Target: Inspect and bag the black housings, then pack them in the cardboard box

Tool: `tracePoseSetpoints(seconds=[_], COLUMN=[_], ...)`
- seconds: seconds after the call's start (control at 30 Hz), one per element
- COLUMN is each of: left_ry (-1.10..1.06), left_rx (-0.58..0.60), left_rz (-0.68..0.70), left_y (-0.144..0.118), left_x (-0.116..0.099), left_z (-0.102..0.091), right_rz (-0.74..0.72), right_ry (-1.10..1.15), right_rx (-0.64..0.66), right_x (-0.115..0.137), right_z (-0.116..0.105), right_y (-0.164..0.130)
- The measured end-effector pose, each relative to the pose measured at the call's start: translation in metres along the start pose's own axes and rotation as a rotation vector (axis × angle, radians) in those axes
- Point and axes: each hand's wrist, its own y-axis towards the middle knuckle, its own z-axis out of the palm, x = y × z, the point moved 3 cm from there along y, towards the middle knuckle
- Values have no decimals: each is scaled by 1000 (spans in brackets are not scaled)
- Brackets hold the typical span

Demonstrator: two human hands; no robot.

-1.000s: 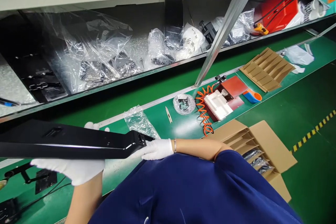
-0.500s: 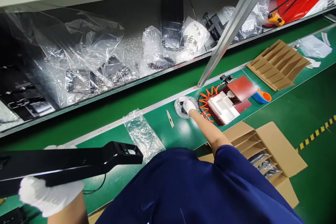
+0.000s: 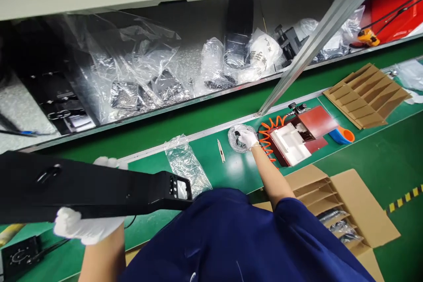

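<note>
My left hand (image 3: 89, 225), in a white glove, grips a long black housing (image 3: 109, 189) from below, its fingertips showing over the far edge. The housing's narrower end has a rectangular opening and small holes, and points toward my body. My right hand (image 3: 247, 136), also gloved, is in an open clear plastic bag (image 3: 232, 143) on the green bench. Small black parts (image 3: 237, 134) lie at its fingertips, which are bent and close together. Whether it pinches one of them is hard to see. A utility knife (image 3: 221, 150) lies left of the bag.
A red and white fixture (image 3: 292, 143) with a coiled orange air hose (image 3: 266, 134) stands right of the bag. Beyond are a blue and orange cup (image 3: 343, 135) and cardboard dividers (image 3: 368, 97). A plastic sleeve (image 3: 188, 163) lies on the bench. An upright post (image 3: 297, 61) meets the bench's back edge.
My left hand has raised and turned the black housing, so more of its broad face shows. My right hand stays at the bag, its fingers shifted among the parts. The view has swung left.
</note>
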Motion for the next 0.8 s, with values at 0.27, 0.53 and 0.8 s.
tracePoseSetpoints(seconds=[0.27,0.53,0.8], left_ry=[-566,-633,-619], left_rx=[328,232,120], left_rz=[-229,-227,-306], left_y=[10,-8,-22], left_x=[33,30,26], left_z=[46,42,33], right_rz=[-108,-446,-824], right_ry=[69,-27,-275], right_rx=[546,713,497], right_x=[52,116,139], right_z=[112,223,244], right_y=[-98,-192,-217])
